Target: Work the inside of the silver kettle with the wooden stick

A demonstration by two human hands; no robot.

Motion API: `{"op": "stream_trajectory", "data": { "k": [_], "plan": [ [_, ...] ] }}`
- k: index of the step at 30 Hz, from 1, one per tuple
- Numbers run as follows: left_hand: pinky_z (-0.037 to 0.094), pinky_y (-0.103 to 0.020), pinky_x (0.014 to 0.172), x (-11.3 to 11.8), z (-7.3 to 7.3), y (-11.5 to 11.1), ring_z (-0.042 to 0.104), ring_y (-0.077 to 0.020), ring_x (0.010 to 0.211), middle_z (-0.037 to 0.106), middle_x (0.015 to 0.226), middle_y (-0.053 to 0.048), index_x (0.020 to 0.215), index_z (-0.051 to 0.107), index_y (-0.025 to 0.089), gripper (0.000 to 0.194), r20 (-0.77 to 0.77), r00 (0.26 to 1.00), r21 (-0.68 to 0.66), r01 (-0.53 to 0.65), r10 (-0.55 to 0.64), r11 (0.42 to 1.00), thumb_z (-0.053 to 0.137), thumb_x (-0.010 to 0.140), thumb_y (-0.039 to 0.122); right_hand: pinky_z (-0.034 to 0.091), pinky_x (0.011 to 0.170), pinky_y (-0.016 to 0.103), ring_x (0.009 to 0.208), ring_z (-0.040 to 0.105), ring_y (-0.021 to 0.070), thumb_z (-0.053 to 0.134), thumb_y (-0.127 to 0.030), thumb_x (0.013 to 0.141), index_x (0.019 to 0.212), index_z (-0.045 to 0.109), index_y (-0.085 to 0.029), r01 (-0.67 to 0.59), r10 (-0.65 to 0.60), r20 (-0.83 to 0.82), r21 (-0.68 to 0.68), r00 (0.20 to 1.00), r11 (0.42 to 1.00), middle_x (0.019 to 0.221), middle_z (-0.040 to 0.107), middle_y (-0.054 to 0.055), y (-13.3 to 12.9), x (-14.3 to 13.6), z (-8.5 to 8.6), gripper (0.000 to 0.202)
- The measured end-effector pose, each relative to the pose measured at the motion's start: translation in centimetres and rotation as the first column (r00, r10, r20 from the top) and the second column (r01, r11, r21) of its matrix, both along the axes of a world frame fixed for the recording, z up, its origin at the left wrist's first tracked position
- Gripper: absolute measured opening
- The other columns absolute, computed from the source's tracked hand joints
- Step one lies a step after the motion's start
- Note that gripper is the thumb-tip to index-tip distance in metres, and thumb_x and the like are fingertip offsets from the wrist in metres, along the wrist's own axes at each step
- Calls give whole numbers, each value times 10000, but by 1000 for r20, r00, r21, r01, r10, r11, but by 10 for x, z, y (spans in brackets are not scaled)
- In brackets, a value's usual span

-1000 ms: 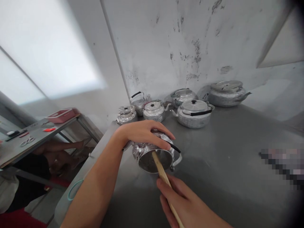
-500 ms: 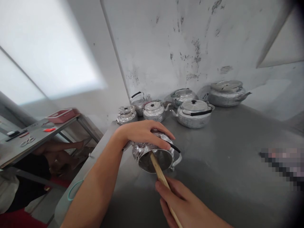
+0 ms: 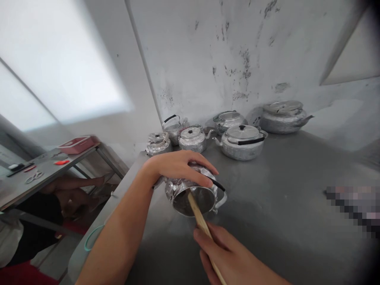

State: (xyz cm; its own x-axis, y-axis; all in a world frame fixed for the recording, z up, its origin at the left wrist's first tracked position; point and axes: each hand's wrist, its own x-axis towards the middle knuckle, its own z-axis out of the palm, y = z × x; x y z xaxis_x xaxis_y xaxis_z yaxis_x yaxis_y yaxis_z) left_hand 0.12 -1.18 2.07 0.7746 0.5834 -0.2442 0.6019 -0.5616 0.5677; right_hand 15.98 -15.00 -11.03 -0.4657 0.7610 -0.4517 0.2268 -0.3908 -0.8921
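Note:
A dented aluminium kettle [image 3: 175,190] lies tipped on its side on the grey table, its round mouth facing me and its black-gripped handle [image 3: 219,184] to the right. My left hand [image 3: 181,168] is laid over the kettle's upper side, fingers curved around it and holding it. My right hand [image 3: 218,249] is wrapped around a wooden stick [image 3: 199,217]. The stick's far end goes into the kettle's mouth, where its tip is hidden.
Behind, several more kettles stand near the wall, among them a lidded kettle [image 3: 242,146] and a larger one [image 3: 282,118]. At left, another table [image 3: 44,168] bears a pink basket [image 3: 76,145] and scissors [image 3: 34,177]. A person's legs [image 3: 77,184] show beneath it.
My right hand and the wooden stick have shifted very slightly to the left. My left hand and the kettle look the same.

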Motion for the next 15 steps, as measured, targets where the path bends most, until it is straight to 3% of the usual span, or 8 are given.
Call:
{"op": "stream_trajectory", "data": {
  "k": [3,7,15],
  "plan": [
    [444,-303,1027,0,0,1,556,-259,1284,576,1463,5,1288,709,329,448,2,1000,1,6,-6,1000,677,901,552,350,500,203,450,412,94,384,-411,1063,825,538,-218,14,-13,-24,13,1000,1000,465,447,-87,0,-1,-1,343],
    [441,-312,1042,0,0,0,549,-260,1296,573,1467,8,1290,707,333,452,0,1000,-1,6,-6,1000,677,899,558,330,476,202,451,409,82,402,-410,1056,870,550,-215,33,-35,-38,-66,999,997,531,490,-78,-2,-3,-5,307],
    [441,-312,1044,0,0,0,552,-263,1290,579,1460,9,1285,712,329,453,2,1000,-5,1,-1,1000,686,894,557,349,487,202,480,456,95,504,-473,1004,848,546,-226,13,-17,-138,-24,990,1000,537,490,-66,1,-2,-11,295]
  ]
}}
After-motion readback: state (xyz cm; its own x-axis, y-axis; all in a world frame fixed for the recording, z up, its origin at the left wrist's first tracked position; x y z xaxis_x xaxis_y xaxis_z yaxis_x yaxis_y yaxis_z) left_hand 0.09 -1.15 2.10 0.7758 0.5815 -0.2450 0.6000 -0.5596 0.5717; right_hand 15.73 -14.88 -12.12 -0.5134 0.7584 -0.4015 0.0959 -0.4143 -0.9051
